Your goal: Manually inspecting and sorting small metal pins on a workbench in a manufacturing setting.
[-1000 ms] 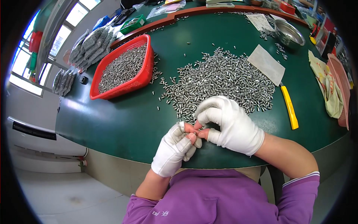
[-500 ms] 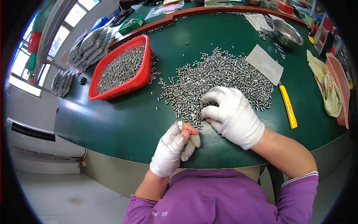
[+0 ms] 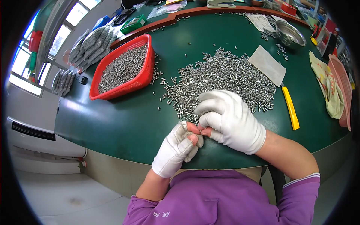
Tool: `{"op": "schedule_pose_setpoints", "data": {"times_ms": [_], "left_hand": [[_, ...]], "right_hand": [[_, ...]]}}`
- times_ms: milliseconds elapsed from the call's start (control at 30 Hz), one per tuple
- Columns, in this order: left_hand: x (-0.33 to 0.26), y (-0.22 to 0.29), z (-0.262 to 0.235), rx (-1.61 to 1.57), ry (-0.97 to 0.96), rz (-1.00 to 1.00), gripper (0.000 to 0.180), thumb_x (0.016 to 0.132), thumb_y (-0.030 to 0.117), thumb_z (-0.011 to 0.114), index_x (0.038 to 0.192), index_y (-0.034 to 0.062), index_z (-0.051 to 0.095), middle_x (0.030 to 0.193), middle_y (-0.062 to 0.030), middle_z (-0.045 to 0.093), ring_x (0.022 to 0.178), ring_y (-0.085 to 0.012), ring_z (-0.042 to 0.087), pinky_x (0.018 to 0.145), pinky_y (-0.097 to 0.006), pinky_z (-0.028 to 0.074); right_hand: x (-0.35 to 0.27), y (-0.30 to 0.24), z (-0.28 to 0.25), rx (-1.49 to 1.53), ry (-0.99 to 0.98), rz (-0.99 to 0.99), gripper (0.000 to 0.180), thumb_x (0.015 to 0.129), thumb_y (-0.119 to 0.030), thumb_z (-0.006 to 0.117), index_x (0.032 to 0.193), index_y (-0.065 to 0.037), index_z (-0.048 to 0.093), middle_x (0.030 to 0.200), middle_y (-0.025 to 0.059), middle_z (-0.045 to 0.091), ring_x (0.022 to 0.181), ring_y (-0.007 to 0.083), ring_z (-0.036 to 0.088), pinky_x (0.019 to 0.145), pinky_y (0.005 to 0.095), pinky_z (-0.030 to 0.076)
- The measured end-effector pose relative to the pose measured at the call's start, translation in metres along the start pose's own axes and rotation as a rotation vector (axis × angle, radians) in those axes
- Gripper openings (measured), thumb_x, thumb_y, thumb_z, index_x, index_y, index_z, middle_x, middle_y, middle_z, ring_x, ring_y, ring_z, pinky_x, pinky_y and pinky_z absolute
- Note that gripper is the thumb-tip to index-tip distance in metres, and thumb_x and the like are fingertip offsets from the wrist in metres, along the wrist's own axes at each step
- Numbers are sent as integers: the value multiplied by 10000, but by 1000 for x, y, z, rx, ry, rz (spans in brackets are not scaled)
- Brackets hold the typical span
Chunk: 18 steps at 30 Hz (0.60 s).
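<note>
Both hands wear white gloves with bare fingertips. My left hand rests curled at the near edge of the green table, its fingers closed over small metal pins that are mostly hidden. My right hand lies just right of it. The right thumb and forefinger are pinched together and touch the left fingertips, where a small pin seems to be held. A wide heap of short silver metal pins spreads on the table directly beyond both hands.
A red mesh basket full of the same pins stands at the far left. A white paper sheet, a yellow-handled knife, a steel bowl, a yellowish cloth and a pink basket lie to the right.
My right hand reached out to the near edge of the pin heap, then drew back to meet my left fingertips. My left hand stayed at the table edge.
</note>
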State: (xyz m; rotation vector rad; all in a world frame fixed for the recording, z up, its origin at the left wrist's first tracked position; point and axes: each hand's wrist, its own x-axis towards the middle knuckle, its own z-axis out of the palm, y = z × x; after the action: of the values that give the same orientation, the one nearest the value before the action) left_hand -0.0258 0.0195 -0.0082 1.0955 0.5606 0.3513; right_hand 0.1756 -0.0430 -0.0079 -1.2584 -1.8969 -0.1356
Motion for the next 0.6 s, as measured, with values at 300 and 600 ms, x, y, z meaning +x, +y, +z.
{"op": "schedule_pose_setpoints", "data": {"times_ms": [300, 600], "left_hand": [[0, 4, 2, 8, 36, -75, 186, 989, 268, 606, 1025, 95, 547, 817, -9, 597, 522, -26, 403, 461, -176, 288], [-2, 0, 2, 43, 86, -14, 289, 1000, 376, 562, 971, 88, 557, 765, 26, 580, 511, -10, 385, 455, -175, 254]], "right_hand": [[0, -1, 1, 70, 18, -48, 200, 713, -176, 723, 876, -111, 628, 978, 33, 620, 1008, 266, 613, 847, 405, 499], [-4, 0, 0, -13, -6, 118, 209, 666, -127, 745, 852, -150, 653, 1008, 14, 632, 1025, 270, 612, 828, 424, 480]]}}
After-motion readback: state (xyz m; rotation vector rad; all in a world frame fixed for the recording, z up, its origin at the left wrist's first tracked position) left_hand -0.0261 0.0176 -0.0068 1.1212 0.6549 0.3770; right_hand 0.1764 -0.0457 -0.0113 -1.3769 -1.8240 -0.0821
